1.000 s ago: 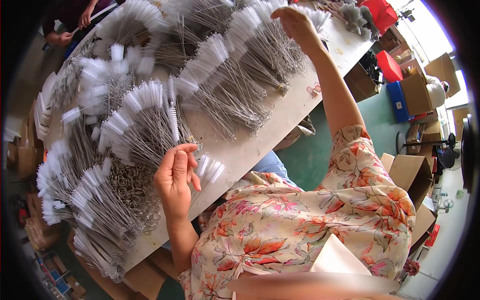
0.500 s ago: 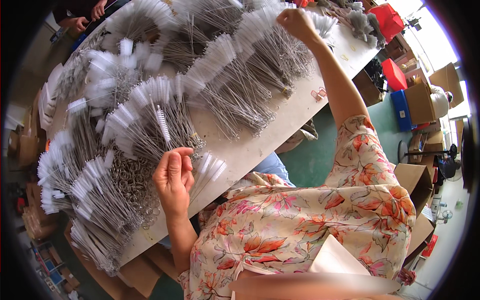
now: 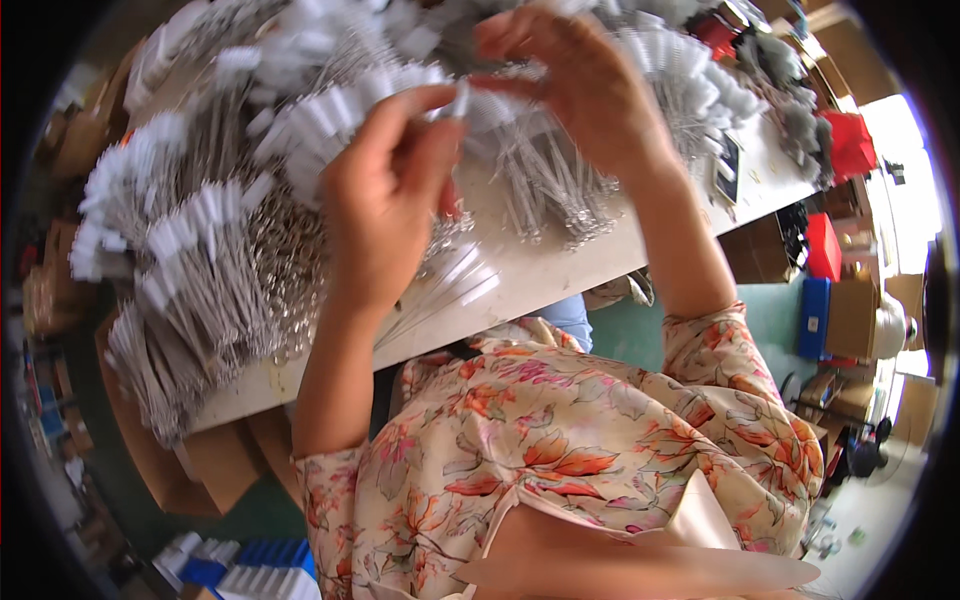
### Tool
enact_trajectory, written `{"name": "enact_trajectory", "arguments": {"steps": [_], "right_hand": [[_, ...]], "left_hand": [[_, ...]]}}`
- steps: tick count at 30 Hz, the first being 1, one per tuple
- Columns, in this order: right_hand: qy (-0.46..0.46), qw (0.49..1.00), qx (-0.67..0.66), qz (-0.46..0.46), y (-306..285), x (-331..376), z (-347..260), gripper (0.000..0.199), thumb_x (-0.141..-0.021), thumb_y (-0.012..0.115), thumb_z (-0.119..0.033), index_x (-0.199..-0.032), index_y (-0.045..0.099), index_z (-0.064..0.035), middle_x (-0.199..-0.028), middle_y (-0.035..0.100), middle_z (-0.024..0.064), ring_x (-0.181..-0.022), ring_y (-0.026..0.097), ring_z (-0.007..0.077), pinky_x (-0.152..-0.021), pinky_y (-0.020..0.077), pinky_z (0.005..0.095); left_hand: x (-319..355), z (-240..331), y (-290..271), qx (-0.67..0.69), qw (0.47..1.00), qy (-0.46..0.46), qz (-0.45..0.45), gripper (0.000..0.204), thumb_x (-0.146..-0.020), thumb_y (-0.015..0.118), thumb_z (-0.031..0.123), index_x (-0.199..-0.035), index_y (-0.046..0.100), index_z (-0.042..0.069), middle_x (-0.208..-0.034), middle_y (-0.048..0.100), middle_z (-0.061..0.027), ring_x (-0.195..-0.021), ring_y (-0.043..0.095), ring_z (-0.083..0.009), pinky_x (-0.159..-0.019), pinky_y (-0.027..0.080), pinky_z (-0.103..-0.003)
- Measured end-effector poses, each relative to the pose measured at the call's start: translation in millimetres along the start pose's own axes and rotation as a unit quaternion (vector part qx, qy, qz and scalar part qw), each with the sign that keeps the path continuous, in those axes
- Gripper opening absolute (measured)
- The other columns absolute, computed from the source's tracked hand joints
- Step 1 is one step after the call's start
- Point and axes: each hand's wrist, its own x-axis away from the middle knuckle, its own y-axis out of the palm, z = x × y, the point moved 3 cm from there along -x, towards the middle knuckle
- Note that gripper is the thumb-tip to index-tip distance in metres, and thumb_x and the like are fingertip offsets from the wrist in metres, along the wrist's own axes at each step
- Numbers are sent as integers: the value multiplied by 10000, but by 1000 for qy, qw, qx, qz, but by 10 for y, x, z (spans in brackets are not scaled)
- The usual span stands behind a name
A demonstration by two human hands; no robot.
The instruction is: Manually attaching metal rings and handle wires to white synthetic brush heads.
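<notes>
My left hand (image 3: 385,200) is raised over the table, thumb and fingers pinched on the end of a thin wire brush with a white bristle tip (image 3: 462,98). My right hand (image 3: 572,82) meets it from the right, fingers closed on the same brush. Under both hands lie several bundles of wire brushes (image 3: 200,250) with white tips, spread over the pale table (image 3: 560,270). A small loose fan of brushes (image 3: 450,285) lies at the table's near edge below my left wrist.
More brush bundles (image 3: 700,80) cover the table's far right. Red and blue bins (image 3: 822,280) and cardboard boxes (image 3: 860,320) stand on the green floor at the right. Blue crates (image 3: 250,570) sit on the floor at the lower left.
My right hand has come back from the far end of the table toward my left hand. My left hand has risen, and both now meet on one brush. The view has moved closer.
</notes>
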Motion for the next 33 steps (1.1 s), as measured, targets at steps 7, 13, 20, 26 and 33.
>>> {"name": "enact_trajectory", "arguments": {"steps": [7, 13, 20, 26, 33], "right_hand": [[-105, 974, 192, 53, 621, 222, 164, 296, -911, 517, -307, -1005, 650, -60, -965, 593, 52, -924, 549, 130, -830, 423, 293], [214, 943, -245, 75, 795, 532, 706, 266, -932, 473, -245, -997, 591, -16, -888, 625, 69, -752, 596, 128, -738, 496, 280], [291, 951, -71, -80, 754, 495, 514, 185, -910, 506, -167, -974, 588, -14, -745, 585, -10, -586, 460, 52, -543, 384, 210], [238, 935, 166, -202, 1144, 674, 563, 157, -880, 522, -125, -959, 616, -28, -719, 590, 23, -675, 532, 76, -610, 425, 222], [346, 903, 76, -244, 1132, 722, 424, 177, -886, 546, -173, -899, 614, -10, -706, 581, -10, -602, 476, 48, -542, 392, 196]], "left_hand": [[211, -155, -413, -133, 961, 217, 104, 108, -878, 510, -7, -983, 486, -18, -954, 532, -110, -730, 613, -164, -668, 527, -266], [580, -264, -228, -165, 927, 318, 109, 163, -763, 612, -32, -923, 613, -2, -996, 547, -134, -768, 593, -192, -658, 518, -268], [698, -111, -787, -265, 926, 262, 61, 754, -665, 775, 279, -1256, 396, 3, -1220, 436, -137, -1100, 455, -270, -911, 395, -366], [758, -127, -646, 81, 980, 6, -183, 965, -587, 824, 325, -1359, 294, 94, -1320, 398, -114, -1073, 504, -210, -816, 450, -300], [933, -102, -886, -65, 988, 96, -105, 167, -735, 699, 48, -866, 599, 24, -950, 546, -85, -824, 542, -121, -703, 468, -240]]}}
